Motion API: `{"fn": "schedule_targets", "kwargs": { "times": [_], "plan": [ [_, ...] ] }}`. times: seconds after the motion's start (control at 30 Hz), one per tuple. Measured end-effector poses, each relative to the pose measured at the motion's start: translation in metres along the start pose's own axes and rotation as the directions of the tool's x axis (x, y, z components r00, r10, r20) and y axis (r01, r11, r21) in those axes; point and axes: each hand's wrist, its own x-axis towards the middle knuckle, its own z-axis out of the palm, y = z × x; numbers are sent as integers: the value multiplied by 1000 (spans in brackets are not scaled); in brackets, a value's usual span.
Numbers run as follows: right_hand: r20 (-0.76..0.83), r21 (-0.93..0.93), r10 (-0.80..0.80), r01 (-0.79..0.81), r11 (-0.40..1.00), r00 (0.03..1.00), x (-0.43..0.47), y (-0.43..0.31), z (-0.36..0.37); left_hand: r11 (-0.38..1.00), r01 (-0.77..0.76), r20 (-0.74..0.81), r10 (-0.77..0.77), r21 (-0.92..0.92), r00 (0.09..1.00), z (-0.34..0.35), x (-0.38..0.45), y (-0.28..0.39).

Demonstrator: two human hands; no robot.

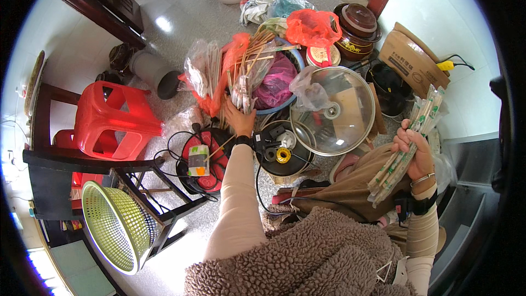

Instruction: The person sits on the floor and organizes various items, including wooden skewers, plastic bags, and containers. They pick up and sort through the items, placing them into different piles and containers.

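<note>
A bunch of paper- or film-wrapped disposable chopsticks point(411, 144) is gripped in my right hand point(415, 154), slanting beside my right knee. My left hand point(239, 120) reaches forward to the lower end of a bundle of wrapped sticks point(241, 94); its fingertips are partly hidden there, so its grip is unclear. Loose bare wooden sticks point(257, 47) fan out above that bundle. Left of it stand more sticks in a clear plastic bag point(203, 68), with an orange-red plastic bag point(234, 63) between. A pink plastic bag point(276, 80) lies in a blue basin point(299, 59) just beyond my left hand.
A glass lid point(353, 109) leans at centre right, near a brown lidded jar point(355, 45) and a cardboard box point(411, 59). Black cables point(168, 148) trail across the floor. Left are a red plastic stool point(111, 119) and a yellow-green basket point(109, 226).
</note>
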Motion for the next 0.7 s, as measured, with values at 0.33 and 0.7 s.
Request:
{"fn": "schedule_targets", "kwargs": {
  "times": [0.33, 0.7],
  "plan": [
    [-13, -2, -21, 21, 1000, 1000, -1, 0, -3, 993, -69, -75, 62, -99, 995, -3, -1, -5],
    [-14, -50, -13, 13, 999, 1000, 1, 0, 1, 986, -160, -43, 158, -40, 987, -4, 2, 20]
  ]
}}
